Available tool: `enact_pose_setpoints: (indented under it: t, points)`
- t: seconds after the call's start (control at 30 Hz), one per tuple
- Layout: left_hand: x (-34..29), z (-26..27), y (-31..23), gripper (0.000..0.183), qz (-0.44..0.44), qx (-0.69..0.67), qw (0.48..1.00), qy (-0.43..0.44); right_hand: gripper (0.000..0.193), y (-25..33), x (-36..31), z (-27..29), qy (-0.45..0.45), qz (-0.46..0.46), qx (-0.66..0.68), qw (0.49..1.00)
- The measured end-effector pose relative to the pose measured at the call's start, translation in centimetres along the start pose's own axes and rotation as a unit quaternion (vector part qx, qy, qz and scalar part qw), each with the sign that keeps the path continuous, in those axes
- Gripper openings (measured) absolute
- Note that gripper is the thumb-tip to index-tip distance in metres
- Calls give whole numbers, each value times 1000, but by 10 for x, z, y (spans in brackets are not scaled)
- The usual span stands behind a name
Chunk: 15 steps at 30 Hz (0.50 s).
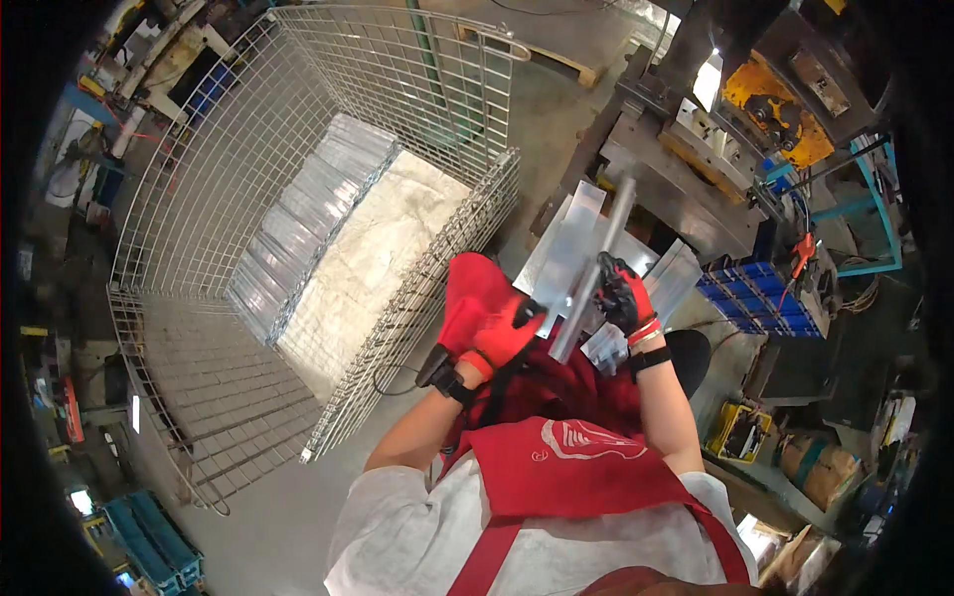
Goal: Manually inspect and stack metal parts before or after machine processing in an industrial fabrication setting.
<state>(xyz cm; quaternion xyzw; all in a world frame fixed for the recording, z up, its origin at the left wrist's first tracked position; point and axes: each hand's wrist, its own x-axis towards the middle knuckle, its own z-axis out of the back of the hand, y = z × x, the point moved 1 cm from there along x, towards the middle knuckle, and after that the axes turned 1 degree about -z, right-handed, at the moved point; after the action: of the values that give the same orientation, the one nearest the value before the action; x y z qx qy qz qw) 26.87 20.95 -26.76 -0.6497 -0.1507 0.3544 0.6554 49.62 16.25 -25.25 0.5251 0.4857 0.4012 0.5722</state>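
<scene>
My right hand (626,298), in a red and black glove, is closed around a long, narrow silvery metal strip (616,214). The strip slants over my lap, its near end by my knees. My left hand (505,335), gloved alike, is just left of the strip with a gap between them. Its black fingers look bent and a little blurred, so I cannot tell whether they pinch anything. Flat silvery metal pieces (586,206) lie on a surface beyond the strip. More shiny pieces (606,348) lie close to my right wrist.
On my left stands a large wire-mesh cage (507,189) holding stacked metal strips (308,214) beside a pale woven sheet (378,258). A heavy machine (686,184) rises at the far right. Near it are a blue crate (760,298) and a yellow bin (740,434).
</scene>
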Motion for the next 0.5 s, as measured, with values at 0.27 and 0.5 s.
enact_pose_setpoints:
  t: [0.27, 0.5]
  points:
    - [32, 25, 4, 40, 147, 33, 983, 109, 24, -45, 45, -11, -175, -150, 47, 972]
    - [59, 7, 68, 44, 68, 55, 990, 112, 18, -74, 52, 3, -176, -157, -160, 959]
